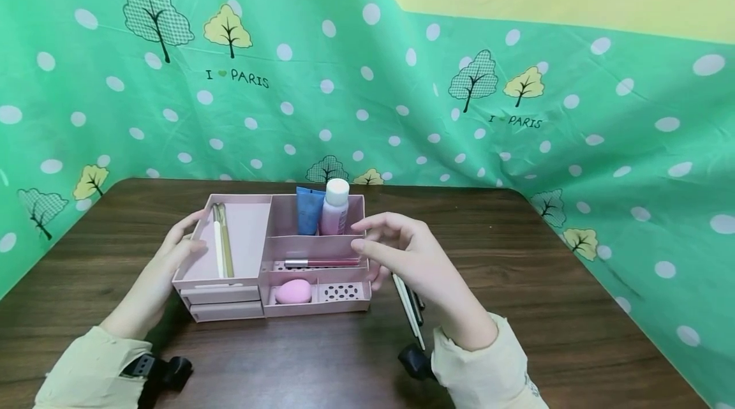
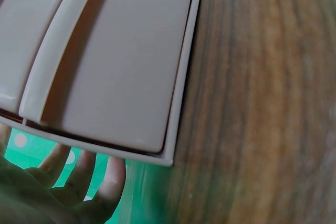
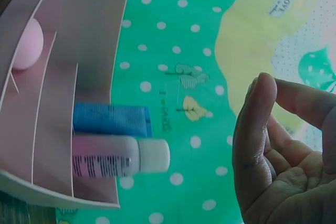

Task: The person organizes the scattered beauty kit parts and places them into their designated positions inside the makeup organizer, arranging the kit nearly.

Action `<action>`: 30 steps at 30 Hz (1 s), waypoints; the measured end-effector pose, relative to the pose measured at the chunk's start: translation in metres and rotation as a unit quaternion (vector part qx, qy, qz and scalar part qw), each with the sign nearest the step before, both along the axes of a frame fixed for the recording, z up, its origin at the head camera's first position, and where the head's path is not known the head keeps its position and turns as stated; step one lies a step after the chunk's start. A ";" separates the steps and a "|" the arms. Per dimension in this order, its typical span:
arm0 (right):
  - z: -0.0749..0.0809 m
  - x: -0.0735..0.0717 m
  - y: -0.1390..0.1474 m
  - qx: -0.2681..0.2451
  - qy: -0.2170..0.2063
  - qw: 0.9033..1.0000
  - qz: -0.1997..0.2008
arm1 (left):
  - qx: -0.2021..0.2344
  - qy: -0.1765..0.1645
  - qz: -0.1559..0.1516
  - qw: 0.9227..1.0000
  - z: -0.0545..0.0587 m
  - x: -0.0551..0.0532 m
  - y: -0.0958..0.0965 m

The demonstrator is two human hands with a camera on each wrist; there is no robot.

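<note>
A pale pink desktop organizer stands on the table, with two small drawers at its front left. My left hand grips its left side, the thumb over the rim and the other fingers against the outer wall. Beside the right wall is my right hand, its fingers loosely bent and nothing held in the right wrist view. In the back compartment stand a blue tube and a white-capped pink bottle. A slim red tube with a silver end lies in the middle one, a pink makeup sponge in front.
Two slim sticks, one white and one gold, lie in the left tray. Partly behind the right hand, several slim white and black sticks lie on the dark wooden table. A green dotted cloth hangs behind.
</note>
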State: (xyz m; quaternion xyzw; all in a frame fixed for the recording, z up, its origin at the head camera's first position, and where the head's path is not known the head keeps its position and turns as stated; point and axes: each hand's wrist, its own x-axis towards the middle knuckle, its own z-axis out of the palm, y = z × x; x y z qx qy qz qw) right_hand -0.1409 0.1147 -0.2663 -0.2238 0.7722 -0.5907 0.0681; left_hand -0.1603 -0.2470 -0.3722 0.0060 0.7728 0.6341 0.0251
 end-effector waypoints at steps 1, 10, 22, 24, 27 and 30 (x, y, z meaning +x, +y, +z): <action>0.000 -0.001 0.001 0.003 0.001 1.000 -0.002 | 0.000 0.000 0.000 1.000 0.000 0.000 0.000; -0.001 -0.018 0.017 0.014 0.008 1.000 -0.019 | 0.006 0.000 -0.001 1.000 0.001 -0.002 -0.002; -0.010 -0.031 0.023 0.027 -0.040 0.999 -0.016 | 0.005 -0.002 -0.005 1.000 -0.001 -0.003 -0.002; -0.011 -0.032 0.023 0.032 -0.047 0.998 -0.017 | 0.004 -0.002 -0.005 1.000 -0.001 -0.003 -0.003; -0.013 -0.034 0.025 0.036 -0.055 0.998 -0.016 | 0.002 -0.004 -0.004 1.000 -0.001 -0.002 -0.003; -0.015 -0.037 0.028 0.037 -0.062 0.997 -0.012 | 0.000 -0.006 -0.003 1.000 -0.001 -0.002 -0.002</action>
